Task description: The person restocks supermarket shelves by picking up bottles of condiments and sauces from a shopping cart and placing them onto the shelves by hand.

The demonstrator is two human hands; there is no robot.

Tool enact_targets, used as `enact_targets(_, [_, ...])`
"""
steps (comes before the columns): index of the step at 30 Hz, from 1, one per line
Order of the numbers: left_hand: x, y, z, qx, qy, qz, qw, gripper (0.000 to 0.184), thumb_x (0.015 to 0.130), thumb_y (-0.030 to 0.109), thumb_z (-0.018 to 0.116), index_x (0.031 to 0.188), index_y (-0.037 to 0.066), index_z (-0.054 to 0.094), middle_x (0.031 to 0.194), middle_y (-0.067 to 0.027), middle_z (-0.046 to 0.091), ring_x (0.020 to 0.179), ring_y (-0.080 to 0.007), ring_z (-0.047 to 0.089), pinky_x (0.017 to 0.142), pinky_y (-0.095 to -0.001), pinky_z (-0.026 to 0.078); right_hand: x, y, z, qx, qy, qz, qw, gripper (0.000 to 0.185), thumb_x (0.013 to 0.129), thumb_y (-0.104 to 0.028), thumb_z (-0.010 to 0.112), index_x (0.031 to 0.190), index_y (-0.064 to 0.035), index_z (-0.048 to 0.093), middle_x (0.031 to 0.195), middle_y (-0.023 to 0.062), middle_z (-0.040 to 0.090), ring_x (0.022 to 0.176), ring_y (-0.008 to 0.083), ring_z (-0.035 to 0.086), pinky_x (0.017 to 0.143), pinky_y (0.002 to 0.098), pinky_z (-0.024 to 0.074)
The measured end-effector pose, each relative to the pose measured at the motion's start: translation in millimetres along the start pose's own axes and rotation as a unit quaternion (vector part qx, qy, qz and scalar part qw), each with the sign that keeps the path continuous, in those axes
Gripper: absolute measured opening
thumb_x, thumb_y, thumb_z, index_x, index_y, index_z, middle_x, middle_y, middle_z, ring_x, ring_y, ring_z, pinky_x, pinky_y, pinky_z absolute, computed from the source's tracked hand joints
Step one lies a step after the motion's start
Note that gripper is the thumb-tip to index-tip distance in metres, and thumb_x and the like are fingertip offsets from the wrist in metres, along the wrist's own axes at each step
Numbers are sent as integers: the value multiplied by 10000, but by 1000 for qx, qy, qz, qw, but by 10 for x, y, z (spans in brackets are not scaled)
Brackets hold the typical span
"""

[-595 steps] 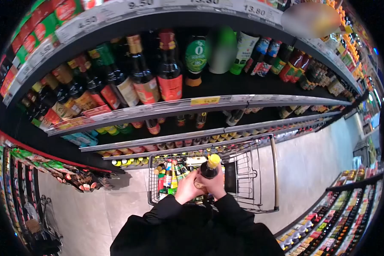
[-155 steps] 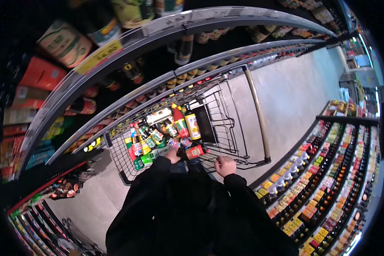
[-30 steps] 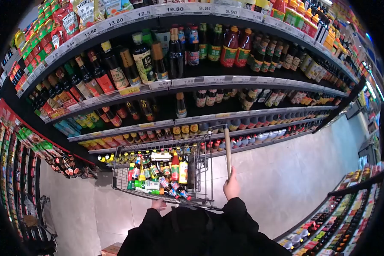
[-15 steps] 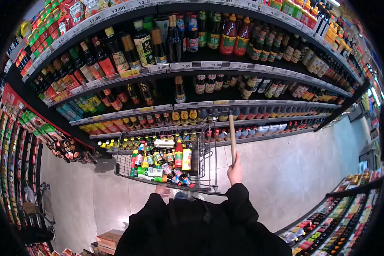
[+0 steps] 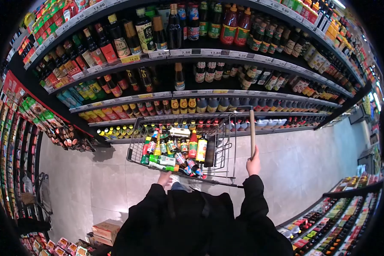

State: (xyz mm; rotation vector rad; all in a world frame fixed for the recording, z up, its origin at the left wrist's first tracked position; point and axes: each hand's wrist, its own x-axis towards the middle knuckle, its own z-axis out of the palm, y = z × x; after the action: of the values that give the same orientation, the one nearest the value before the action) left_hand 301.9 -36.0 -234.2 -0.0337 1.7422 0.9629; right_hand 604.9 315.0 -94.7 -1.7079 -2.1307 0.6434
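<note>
A wire shopping cart [image 5: 228, 160] stands in front of me, alongside the shelves. My right hand [image 5: 253, 163] is wrapped around the near end of its light brown handle [image 5: 252, 128]. Below the cart's near rim is my left hand [image 5: 164, 178], fingers stretched out and holding nothing; whether they touch the wire I cannot tell. Bottles lie heaped in the basket, among them a red sauce bottle [image 5: 193, 144], a yellow-labelled bottle [image 5: 201, 148] and a dark bottle [image 5: 210, 152]. A green-and-white bottle [image 5: 163, 160] lies near the front rim.
Shelves of bottled sauces with price strips [image 5: 186, 52] run across the far side. Packaged goods hang on a rack [image 5: 40, 113] at left. Cardboard boxes [image 5: 106, 231] sit on the floor behind me, lower left. More stocked shelves [image 5: 324, 222] stand at lower right.
The cart and its bottles have shifted right and slightly farther away in view. My right hand has moved right with the handle. My left hand has moved slightly up beside the rim.
</note>
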Motion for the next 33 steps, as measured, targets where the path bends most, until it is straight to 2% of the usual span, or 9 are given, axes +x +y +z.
enact_targets(5, [-124,-55,-222,-72,133,0,989,825,865,372,618,1420,-25,154,1065,-226,611,828,-281,663,673,-472,514,166,359,-250,-54,7,17,998,837,805,-2,566,1502,-299,210,945,210,672,858,405,654,716,505,504])
enact_targets(8, [-89,-139,-408,-70,188,-3,980,856,830,329,650,1423,-61,170,1090,-252,597,934,-329,644,786,-491,504,251,518,-457,-36,-28,48,998,804,810,-31,600,1498,-248,246,1028,213,645,957,401,625,796,489,493])
enact_targets(10, [369,-453,-542,-11,302,69,951,887,782,310,692,1412,-92,214,1153,-294,559,1057,-412,582,934,-473,456,290,605,-521,-98,124,-91,983,738,806,-65,640,1464,-170,323,1153,204,566,1082,400,536,913,474,443])
enact_targets(14, [165,-30,-503,74,357,106,925,892,737,300,733,1385,-104,273,1223,-336,498,1155,-471,492,1033,-443,386,124,474,-438,-90,171,-107,975,665,796,-177,682,1398,-102,410,1175,202,510,1116,395,470,967,470,390])
enact_targets(19, [446,350,-305,158,397,130,895,948,724,358,759,1417,-45,253,1263,-334,465,1208,-464,442,1060,-494,334,-124,565,235,-34,148,85,985,700,755,-299,740,1363,-108,451,1255,217,494,1146,400,466,973,483,387])
enact_targets(21, [662,471,-231,165,376,131,903,947,727,364,759,1422,-30,250,1258,-328,470,1202,-464,445,1061,-501,327,-51,607,243,-212,92,112,967,785,711,-315,787,1399,-213,425,1305,214,454,1168,408,456,976,508,378])
enact_targets(24, [906,665,-218,194,319,130,918,841,749,312,739,1384,-16,296,1239,-324,482,1173,-464,483,1031,-496,369,126,677,122,-164,62,157,972,773,678,-300,814,1365,-301,461,1341,207,414,1182,413,446,981,527,370])
enact_targets(27, [1142,748,-197,224,207,90,948,607,790,166,657,1273,-19,340,1209,-339,491,1108,-467,547,958,-484,452,213,796,103,-193,62,166,965,736,666,-284,818,1326,-309,493,1334,187,413,1209,395,448,997,513,389])
enact_targets(33, [1277,782,-94,292,142,74,943,683,795,169,672,1289,-14,237,1191,-360,478,1129,-488,520,978,-499,436,388,1005,69,-180,47,175,967,756,651,-232,819,1325,-320,487,1363,177,392,1223,390,434,1013,532,365])
